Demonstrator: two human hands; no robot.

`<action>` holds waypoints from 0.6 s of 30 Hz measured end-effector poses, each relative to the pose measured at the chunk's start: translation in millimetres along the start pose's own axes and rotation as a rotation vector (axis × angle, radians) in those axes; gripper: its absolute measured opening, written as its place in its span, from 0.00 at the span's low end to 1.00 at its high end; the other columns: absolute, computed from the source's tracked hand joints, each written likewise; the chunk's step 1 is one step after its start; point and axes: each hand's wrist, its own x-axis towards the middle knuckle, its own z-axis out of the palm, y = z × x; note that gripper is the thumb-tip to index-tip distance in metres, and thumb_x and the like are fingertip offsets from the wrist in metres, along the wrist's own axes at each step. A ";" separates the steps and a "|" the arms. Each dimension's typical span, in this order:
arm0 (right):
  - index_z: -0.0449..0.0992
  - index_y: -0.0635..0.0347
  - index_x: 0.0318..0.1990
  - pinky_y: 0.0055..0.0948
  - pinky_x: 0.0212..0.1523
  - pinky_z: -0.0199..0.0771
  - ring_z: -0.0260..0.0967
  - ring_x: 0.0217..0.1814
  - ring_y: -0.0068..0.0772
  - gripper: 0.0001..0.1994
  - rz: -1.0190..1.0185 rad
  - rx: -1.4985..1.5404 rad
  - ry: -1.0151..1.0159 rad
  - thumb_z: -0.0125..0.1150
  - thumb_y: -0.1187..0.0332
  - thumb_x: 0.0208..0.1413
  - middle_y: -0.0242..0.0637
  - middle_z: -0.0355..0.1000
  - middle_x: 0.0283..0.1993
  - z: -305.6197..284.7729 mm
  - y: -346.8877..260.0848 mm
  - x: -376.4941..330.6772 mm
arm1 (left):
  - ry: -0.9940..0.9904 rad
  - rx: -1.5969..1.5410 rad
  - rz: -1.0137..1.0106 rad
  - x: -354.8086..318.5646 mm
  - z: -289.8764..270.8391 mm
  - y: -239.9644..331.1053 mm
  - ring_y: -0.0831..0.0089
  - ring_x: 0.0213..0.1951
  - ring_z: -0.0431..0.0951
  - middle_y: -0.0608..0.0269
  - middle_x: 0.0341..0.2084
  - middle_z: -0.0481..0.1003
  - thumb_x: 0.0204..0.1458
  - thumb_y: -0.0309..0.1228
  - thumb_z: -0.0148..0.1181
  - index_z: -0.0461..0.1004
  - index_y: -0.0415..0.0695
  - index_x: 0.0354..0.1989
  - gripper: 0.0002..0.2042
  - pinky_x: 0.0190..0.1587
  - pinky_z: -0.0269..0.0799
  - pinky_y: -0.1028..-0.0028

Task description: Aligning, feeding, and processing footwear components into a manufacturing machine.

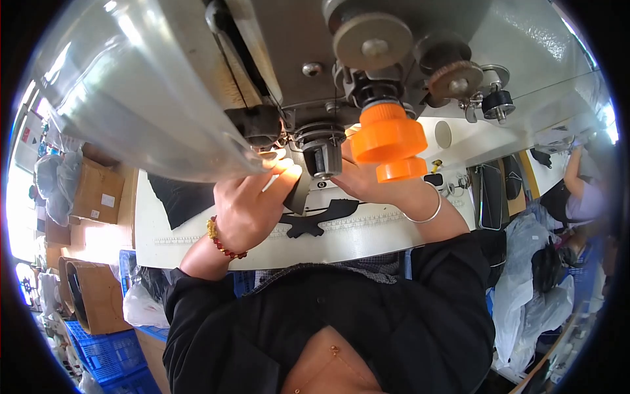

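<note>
At the sewing machine (269, 79), my left hand (252, 197) reaches in under the head with its fingers drawn together, lit by a lamp. Its fingertips sit beside a dark strip-like piece (298, 195) near the needle area; what they pinch is hidden. My right hand (371, 180) comes in from the other side, its fingers covered by the machine parts and an orange knob (387, 138). Just in front of both hands, a black cut piece (321, 217) lies flat on the white table (262, 253). Farther left is a larger black piece (180, 199).
A printed ruler strip (197, 239) runs along the table. A translucent curved cover (144, 98) hangs at upper left. Cardboard boxes (98, 190) and blue crates (108, 351) stand left. Plastic bags (525, 262) lie right, near another person (584, 190). A phone-like black object (489, 194) rests at the right edge.
</note>
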 end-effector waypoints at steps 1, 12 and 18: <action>0.76 0.59 0.38 0.32 0.24 0.65 0.65 0.24 0.35 0.17 0.002 0.001 -0.001 0.68 0.68 0.37 0.34 0.66 0.24 -0.8 0.3 1.0 | -0.002 -0.002 0.000 0.0 1.4 0.1 0.65 0.28 0.76 0.64 0.29 0.75 0.33 0.23 0.64 0.80 0.45 0.33 0.14 0.27 0.71 0.70; 0.79 0.46 0.39 0.28 0.25 0.65 0.64 0.24 0.27 0.15 -0.090 -0.064 0.071 0.66 0.66 0.38 0.23 0.73 0.36 -5.9 -5.2 7.1 | 0.081 0.077 0.156 -1.1 5.9 3.7 0.74 0.22 0.73 0.64 0.28 0.74 0.30 0.26 0.60 0.78 0.41 0.31 0.14 0.21 0.66 0.77; 0.79 0.46 0.38 0.28 0.24 0.64 0.63 0.21 0.29 0.11 -0.095 0.046 0.040 0.65 0.65 0.44 0.23 0.72 0.34 -13.0 -7.3 14.0 | 0.068 0.118 0.165 0.7 4.8 7.1 0.76 0.20 0.71 0.64 0.27 0.74 0.32 0.24 0.60 0.78 0.41 0.32 0.13 0.20 0.64 0.78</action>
